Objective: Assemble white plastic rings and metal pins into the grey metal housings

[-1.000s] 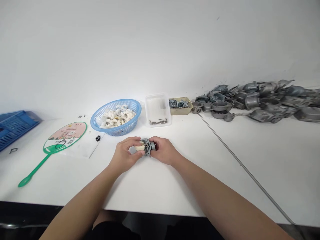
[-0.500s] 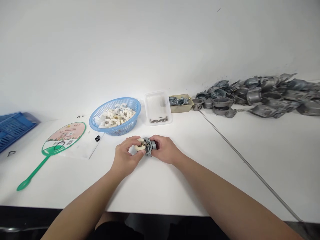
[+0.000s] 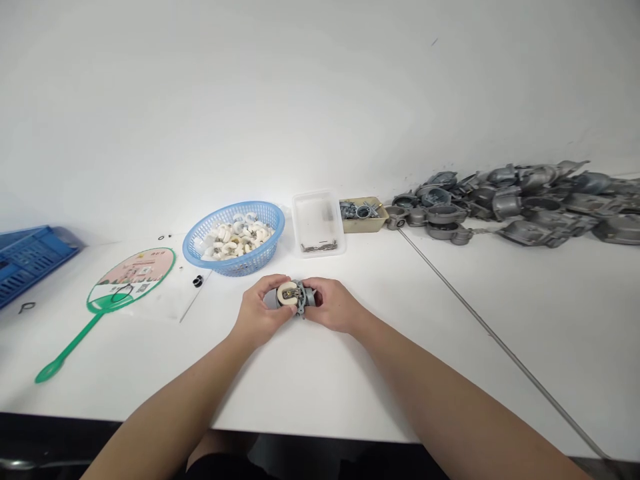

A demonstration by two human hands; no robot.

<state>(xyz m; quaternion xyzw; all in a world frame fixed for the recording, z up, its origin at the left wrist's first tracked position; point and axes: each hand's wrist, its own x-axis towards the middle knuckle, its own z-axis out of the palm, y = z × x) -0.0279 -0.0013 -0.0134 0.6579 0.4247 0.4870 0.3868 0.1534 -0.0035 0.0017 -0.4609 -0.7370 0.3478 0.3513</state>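
Observation:
A grey metal carburetor body (image 3: 302, 300) is between my two hands, just above or on the white table. On its upper face lies a cream C-shaped float (image 3: 287, 294), with brass and steel parts showing inside the curve. My left hand (image 3: 264, 311) grips the left side, its fingers and thumb at the far and near edges of the float and body. At the right end, my right hand (image 3: 333, 304) is closed round the round grey neck. The underside of the body is hidden.
Behind stand a blue basket (image 3: 234, 267) of cream floats, a clear tray (image 3: 320, 248) with thin metal pins, and a yellowish box (image 3: 367, 225) of metal parts. Grey castings (image 3: 525, 200) are piled back right. A thin rod (image 3: 493, 333) crosses the table; a fan (image 3: 133, 280) lies left.
The float, earlier held out at the left of the body, now lies over it with its face turned up. My left hand has shifted right and grips the body's left side too.

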